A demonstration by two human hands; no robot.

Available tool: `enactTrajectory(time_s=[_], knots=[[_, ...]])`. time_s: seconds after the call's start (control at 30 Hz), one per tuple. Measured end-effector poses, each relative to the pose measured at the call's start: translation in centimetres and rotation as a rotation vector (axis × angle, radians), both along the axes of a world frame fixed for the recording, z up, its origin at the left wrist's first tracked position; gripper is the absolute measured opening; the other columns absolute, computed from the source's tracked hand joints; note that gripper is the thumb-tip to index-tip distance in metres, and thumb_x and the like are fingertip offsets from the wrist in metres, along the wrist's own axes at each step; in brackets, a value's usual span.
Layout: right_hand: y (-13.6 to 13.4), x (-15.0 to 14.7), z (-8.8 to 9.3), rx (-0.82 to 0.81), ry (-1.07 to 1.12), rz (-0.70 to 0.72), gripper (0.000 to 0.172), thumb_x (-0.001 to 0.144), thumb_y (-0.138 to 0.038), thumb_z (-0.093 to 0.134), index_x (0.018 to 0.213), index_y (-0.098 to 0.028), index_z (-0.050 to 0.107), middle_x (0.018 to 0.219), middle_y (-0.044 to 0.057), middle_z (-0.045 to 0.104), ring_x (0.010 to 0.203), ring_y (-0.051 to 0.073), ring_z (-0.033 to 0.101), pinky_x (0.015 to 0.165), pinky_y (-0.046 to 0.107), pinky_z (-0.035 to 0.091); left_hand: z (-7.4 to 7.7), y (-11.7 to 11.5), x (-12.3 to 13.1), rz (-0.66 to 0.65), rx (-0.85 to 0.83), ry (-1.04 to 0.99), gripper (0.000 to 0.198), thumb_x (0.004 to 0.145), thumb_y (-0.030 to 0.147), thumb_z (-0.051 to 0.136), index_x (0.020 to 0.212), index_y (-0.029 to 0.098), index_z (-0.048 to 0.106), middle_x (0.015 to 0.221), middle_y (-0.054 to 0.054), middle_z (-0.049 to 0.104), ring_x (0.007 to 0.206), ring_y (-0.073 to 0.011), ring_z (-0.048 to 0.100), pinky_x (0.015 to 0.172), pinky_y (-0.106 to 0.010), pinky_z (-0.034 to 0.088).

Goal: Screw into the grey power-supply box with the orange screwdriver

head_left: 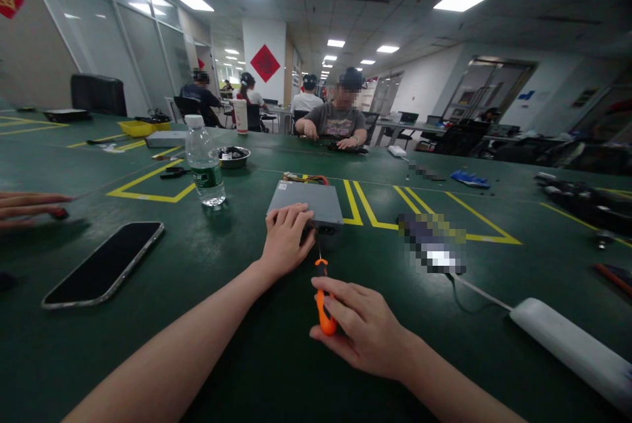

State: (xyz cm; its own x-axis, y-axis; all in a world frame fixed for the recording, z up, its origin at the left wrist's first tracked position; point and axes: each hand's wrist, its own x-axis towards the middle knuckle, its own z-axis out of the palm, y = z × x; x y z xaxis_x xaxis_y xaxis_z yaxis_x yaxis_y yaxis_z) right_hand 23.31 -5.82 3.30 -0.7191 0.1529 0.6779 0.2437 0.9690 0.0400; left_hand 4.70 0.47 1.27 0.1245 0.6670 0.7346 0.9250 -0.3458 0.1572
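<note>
A flat grey metal power supply unit [320, 202] lies on the green table in front of me. Over its left front corner is my left hand [289, 235], fingers on top and thumb at the front side, holding it. My right hand [363, 321] grips a screwdriver [326, 308] with an orange and black handle between thumb and fingers. Its thin shaft points away from me at the front side of the unit, near a dark socket. Whether the tip touches a screw is too small to tell. Coloured cables [309, 178] come out at the back of the unit.
A water bottle [205, 170] and a metal bowl [234, 157] stand left of the unit; a black phone [106, 262] lies nearer. Another person's hand [29, 206] is at the left edge. To the right are a pixelated device [432, 245] with a cable and a white power strip [567, 344]. A person [340, 117] sits opposite.
</note>
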Motion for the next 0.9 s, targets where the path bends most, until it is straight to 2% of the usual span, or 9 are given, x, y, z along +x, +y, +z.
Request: enactTrajectory(time_s=[0.13, 0.23, 0.37, 0.47, 0.57, 0.7, 0.8, 0.9], knots=[[0.01, 0.22, -0.03, -0.071, 0.011, -0.009, 0.029, 0.092, -0.038, 0.045, 0.108, -0.014, 0.042, 0.109, 0.017, 0.059, 0.096, 0.021, 0.062, 0.074, 0.031, 0.053, -0.01, 0.04, -0.02, -0.004, -0.005, -0.001, 0.025, 0.083, 0.029, 0.050, 0.107, 0.024, 0.051, 0.121, -0.005, 0.056, 0.115, -0.0228, 0.044, 0.093, -0.042, 0.026], [-0.24, 0.11, 0.53, -0.048, -0.075, -0.004, 0.030, 0.093, -0.030, 0.038, 0.117, -0.013, 0.044, 0.114, 0.018, 0.056, 0.099, 0.022, 0.060, 0.076, 0.032, 0.053, -0.01, 0.02, -0.01, -0.006, -0.001, -0.008, 0.025, 0.083, 0.029, 0.050, 0.107, 0.024, 0.051, 0.121, -0.006, 0.056, 0.115, -0.0232, 0.045, 0.093, -0.043, 0.026], [-0.24, -0.06, 0.59, 0.010, -0.079, -0.015, 0.022, 0.093, -0.029, 0.043, 0.108, -0.014, 0.050, 0.111, 0.018, 0.058, 0.088, 0.021, 0.063, 0.068, 0.031, 0.053, -0.02, -0.01, 0.03, 0.000, -0.001, -0.008, 0.024, 0.083, 0.028, 0.049, 0.107, 0.024, 0.052, 0.121, -0.005, 0.056, 0.115, -0.0228, 0.045, 0.093, -0.042, 0.026], [-0.03, 0.02, 0.13, -0.016, -0.006, -0.006, 0.020, 0.090, -0.030, 0.049, 0.101, -0.014, 0.048, 0.107, 0.018, 0.060, 0.084, 0.020, 0.064, 0.066, 0.030, 0.053, -0.05, 0.00, 0.02, 0.004, -0.004, 0.000, 0.026, 0.082, 0.028, 0.050, 0.108, 0.024, 0.051, 0.121, -0.005, 0.056, 0.115, -0.0229, 0.045, 0.093, -0.042, 0.026], [0.03, 0.09, 0.08, -0.054, 0.016, 0.003, 0.023, 0.090, -0.033, 0.048, 0.103, -0.013, 0.046, 0.107, 0.018, 0.060, 0.087, 0.022, 0.063, 0.069, 0.032, 0.053, -0.08, 0.03, 0.00, 0.007, -0.005, 0.003, 0.026, 0.082, 0.028, 0.050, 0.108, 0.023, 0.051, 0.121, -0.005, 0.056, 0.115, -0.0228, 0.045, 0.093, -0.042, 0.026], [-0.20, -0.09, 0.68, -0.012, -0.086, -0.007, 0.026, 0.092, -0.029, 0.041, 0.113, -0.015, 0.050, 0.112, 0.018, 0.058, 0.089, 0.022, 0.062, 0.067, 0.033, 0.053, -0.07, 0.03, 0.00, 0.005, -0.002, -0.001, 0.025, 0.083, 0.028, 0.050, 0.107, 0.023, 0.051, 0.121, -0.005, 0.056, 0.115, -0.0226, 0.045, 0.093, -0.042, 0.026], [-0.22, -0.19, 0.65, 0.020, -0.085, -0.024, 0.022, 0.092, -0.031, 0.044, 0.105, -0.016, 0.055, 0.108, 0.016, 0.061, 0.081, 0.020, 0.063, 0.065, 0.030, 0.052, -0.04, 0.01, 0.00, 0.002, -0.003, -0.007, 0.026, 0.082, 0.028, 0.051, 0.107, 0.024, 0.051, 0.121, -0.005, 0.056, 0.115, -0.0227, 0.045, 0.093, -0.042, 0.026], [-0.07, -0.02, 0.17, -0.009, -0.004, -0.019, 0.022, 0.091, -0.033, 0.048, 0.100, -0.014, 0.051, 0.105, 0.016, 0.062, 0.081, 0.019, 0.064, 0.065, 0.029, 0.052, -0.02, 0.00, -0.02, -0.004, -0.005, -0.008, 0.026, 0.083, 0.028, 0.050, 0.108, 0.024, 0.051, 0.121, -0.006, 0.056, 0.115, -0.0230, 0.044, 0.093, -0.043, 0.026]])
